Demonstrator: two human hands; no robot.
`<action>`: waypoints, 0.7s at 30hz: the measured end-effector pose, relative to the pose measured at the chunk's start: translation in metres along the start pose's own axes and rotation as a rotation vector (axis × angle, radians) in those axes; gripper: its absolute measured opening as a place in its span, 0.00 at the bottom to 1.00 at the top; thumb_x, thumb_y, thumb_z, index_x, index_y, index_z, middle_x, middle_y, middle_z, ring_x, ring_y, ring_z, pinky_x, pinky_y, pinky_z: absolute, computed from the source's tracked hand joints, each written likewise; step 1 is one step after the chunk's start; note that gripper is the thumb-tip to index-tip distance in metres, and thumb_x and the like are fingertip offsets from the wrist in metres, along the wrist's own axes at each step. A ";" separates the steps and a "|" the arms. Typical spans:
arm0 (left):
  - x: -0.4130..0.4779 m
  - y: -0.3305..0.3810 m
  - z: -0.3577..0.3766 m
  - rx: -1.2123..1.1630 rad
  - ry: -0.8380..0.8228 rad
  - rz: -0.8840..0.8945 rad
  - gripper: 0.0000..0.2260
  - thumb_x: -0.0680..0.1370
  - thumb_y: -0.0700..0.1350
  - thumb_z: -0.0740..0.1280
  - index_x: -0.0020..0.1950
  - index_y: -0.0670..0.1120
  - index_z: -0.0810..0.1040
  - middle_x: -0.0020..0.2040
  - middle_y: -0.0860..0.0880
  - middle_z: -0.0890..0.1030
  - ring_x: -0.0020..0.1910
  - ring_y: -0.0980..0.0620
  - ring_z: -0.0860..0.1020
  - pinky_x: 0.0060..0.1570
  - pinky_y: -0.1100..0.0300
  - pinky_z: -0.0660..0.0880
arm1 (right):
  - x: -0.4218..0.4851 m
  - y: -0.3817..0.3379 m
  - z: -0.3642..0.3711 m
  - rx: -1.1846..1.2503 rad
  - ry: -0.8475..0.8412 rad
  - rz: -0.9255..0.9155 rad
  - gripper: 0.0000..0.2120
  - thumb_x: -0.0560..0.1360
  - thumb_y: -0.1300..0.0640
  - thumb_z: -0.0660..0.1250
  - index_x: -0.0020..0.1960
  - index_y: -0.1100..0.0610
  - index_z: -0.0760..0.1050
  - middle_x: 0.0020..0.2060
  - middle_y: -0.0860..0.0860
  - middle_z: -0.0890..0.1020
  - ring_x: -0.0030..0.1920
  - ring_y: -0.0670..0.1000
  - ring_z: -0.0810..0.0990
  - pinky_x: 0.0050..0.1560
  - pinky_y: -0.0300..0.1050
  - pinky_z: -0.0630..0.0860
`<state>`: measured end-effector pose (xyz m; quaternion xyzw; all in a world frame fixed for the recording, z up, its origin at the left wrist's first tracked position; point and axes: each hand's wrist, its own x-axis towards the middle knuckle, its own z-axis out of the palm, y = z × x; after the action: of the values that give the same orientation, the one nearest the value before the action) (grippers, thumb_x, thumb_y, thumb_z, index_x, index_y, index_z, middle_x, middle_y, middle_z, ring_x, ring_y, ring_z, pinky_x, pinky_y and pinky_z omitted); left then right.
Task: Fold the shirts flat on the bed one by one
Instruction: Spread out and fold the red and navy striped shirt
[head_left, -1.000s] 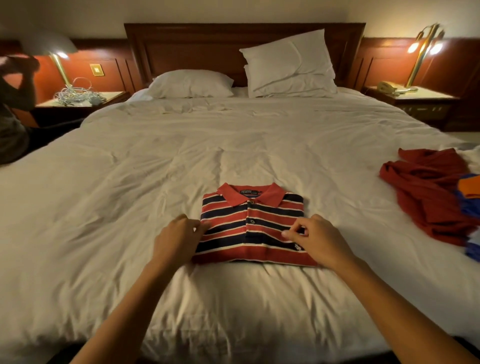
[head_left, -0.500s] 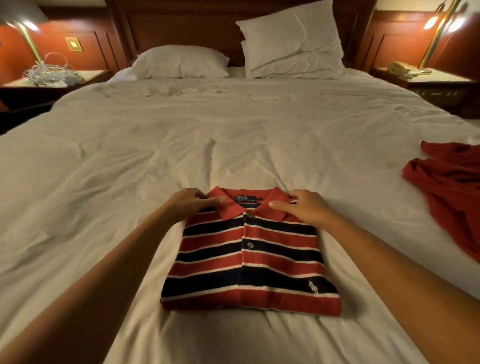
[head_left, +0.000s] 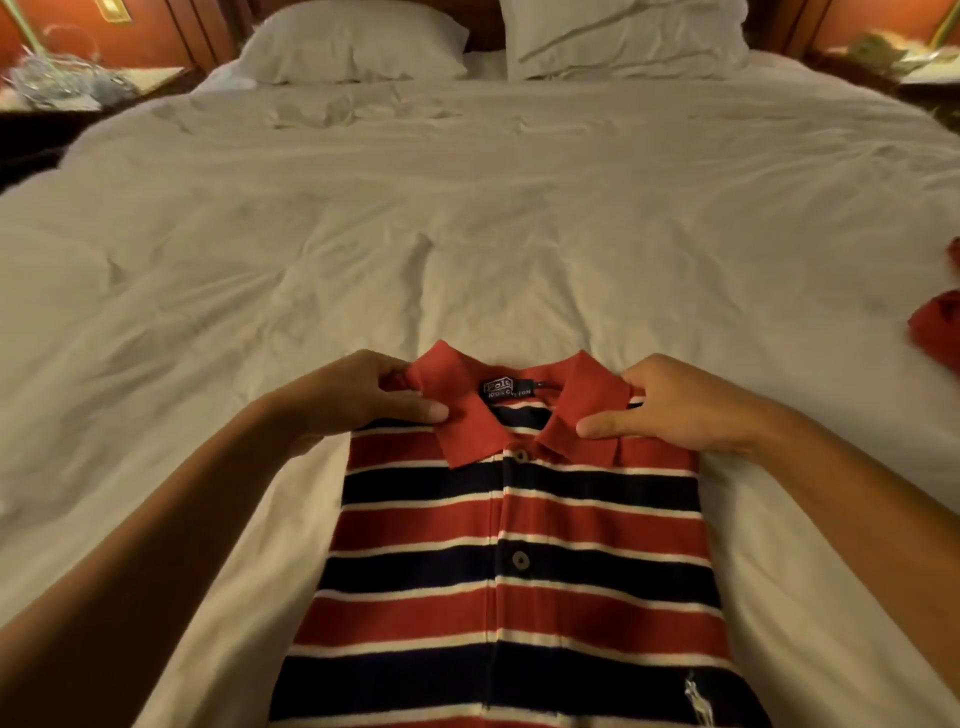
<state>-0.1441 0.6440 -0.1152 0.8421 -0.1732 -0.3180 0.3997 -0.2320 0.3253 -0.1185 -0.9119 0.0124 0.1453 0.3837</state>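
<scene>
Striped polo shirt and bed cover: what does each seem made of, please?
The striped polo shirt looks like matte, textured knit cotton; its neck label seems to read cotton. The bed cover: probably woven cotton or blend, matte white, softly creased.

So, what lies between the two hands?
The striped shirt has its red collar and label there; left hand and right hand pinch it. Head view.

Left grip (head_left: 358, 397) and right grip (head_left: 685, 410), reached forward, each pinch the shirt collar (head_left: 470, 431).
</scene>
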 end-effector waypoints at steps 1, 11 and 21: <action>-0.004 0.003 -0.002 -0.044 0.020 0.017 0.18 0.66 0.60 0.77 0.51 0.52 0.85 0.48 0.49 0.87 0.47 0.50 0.86 0.47 0.59 0.80 | -0.003 -0.003 -0.004 0.001 0.015 -0.006 0.27 0.58 0.33 0.76 0.40 0.57 0.82 0.33 0.51 0.85 0.31 0.48 0.81 0.35 0.42 0.75; -0.081 0.124 -0.123 -0.116 0.406 0.205 0.19 0.61 0.57 0.80 0.46 0.48 0.86 0.39 0.48 0.87 0.39 0.51 0.86 0.34 0.61 0.81 | -0.022 -0.170 -0.127 -0.112 0.266 -0.189 0.16 0.66 0.42 0.78 0.41 0.54 0.81 0.33 0.47 0.83 0.34 0.44 0.81 0.31 0.37 0.74; -0.249 0.230 -0.340 0.065 0.662 0.362 0.15 0.68 0.51 0.79 0.43 0.42 0.82 0.36 0.42 0.83 0.35 0.42 0.81 0.40 0.42 0.78 | -0.052 -0.465 -0.201 -0.235 0.496 -0.371 0.16 0.66 0.43 0.78 0.37 0.53 0.79 0.29 0.47 0.79 0.30 0.50 0.77 0.32 0.47 0.73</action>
<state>-0.1069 0.8284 0.3264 0.8671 -0.1908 0.0526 0.4570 -0.1682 0.5067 0.3530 -0.9442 -0.0776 -0.1532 0.2810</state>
